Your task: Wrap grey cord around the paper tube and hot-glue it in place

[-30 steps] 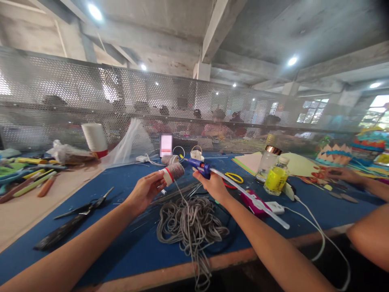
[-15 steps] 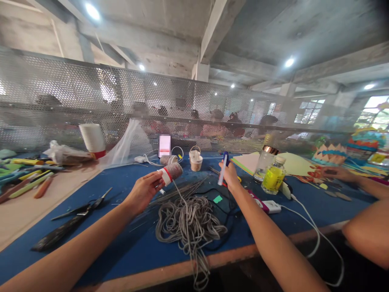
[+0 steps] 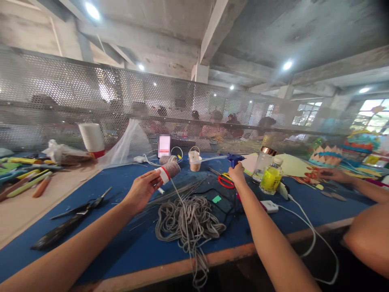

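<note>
My left hand is closed round the white base of a paper cup, tipped on its side and partly wrapped in grey cord. From it a strand runs down to a loose heap of grey cord on the blue table. My right hand grips a blue glue gun, held raised over the far side of the table. A long translucent glue stick juts out of it to the left. Red-handled scissors lie just below that hand.
A small cord-wrapped basket, a phone, a stack of paper cups and two bottles stand toward the back. Dark pliers-like tools lie at left. Another person's hand is at right. White cables trail off the edge.
The glue gun in my right hand has turned from upright to sideways, its stick now pointing left. The red-handled scissors show more fully. My left hand and the cup have barely moved.
</note>
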A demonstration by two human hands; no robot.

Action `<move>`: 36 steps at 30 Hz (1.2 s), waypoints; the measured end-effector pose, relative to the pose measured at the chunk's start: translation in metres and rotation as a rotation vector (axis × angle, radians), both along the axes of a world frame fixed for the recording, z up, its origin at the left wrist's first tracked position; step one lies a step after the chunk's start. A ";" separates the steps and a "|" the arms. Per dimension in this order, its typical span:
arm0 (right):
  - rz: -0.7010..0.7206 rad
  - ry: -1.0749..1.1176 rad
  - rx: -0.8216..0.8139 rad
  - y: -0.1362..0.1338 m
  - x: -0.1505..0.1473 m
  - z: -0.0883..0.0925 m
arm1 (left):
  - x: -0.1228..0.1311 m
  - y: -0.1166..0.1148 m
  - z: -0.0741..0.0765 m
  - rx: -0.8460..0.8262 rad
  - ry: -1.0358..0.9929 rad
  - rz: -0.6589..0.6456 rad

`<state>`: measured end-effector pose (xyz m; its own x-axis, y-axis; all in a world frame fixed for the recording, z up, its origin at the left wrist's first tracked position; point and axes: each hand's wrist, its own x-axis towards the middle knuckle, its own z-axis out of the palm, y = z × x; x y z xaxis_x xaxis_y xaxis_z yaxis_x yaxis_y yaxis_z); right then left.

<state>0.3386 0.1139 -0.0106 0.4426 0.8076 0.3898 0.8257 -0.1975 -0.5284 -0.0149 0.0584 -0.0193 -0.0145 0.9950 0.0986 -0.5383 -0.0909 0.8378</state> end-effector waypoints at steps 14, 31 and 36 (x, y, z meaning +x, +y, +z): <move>0.172 -0.166 -0.217 -0.013 -0.030 -0.013 | 0.008 -0.005 0.000 0.003 0.029 -0.061; 0.774 0.017 0.084 -0.048 -0.087 0.002 | 0.010 -0.003 -0.003 0.004 0.028 -0.104; 1.156 0.391 -0.059 -0.067 -0.119 -0.008 | 0.010 -0.005 0.000 0.016 0.037 -0.086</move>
